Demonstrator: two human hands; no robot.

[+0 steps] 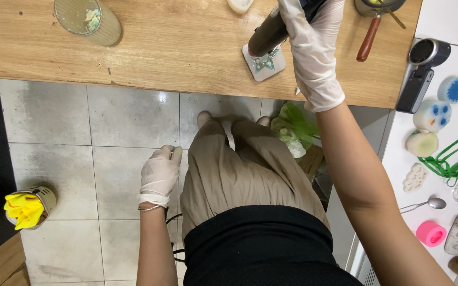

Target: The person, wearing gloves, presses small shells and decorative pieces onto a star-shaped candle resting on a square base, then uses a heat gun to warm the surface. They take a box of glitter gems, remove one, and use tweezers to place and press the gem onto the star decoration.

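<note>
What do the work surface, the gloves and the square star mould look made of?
Work surface: wood, matte, visible grain. Gloves on the left hand and right hand: thin whitish latex-like rubber, wrinkled. Square star mould: probably silicone; smooth white with soft edges.

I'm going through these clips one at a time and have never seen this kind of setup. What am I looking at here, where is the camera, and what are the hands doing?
There is no machine here. The single picture comes from a camera worn on a person's head, looking straight down past their body to a tiled floor. Both hands wear thin white gloves. The right hand grips a dark tube-shaped tool, its tip pointed at a small white square mould with a star shape in it, on a wooden table. The left hand hangs empty beside the leg. A ribbed glass also stands on the table. To the right, a white surface holds small round moulded pieces, a spoon and a pink ring.
</note>
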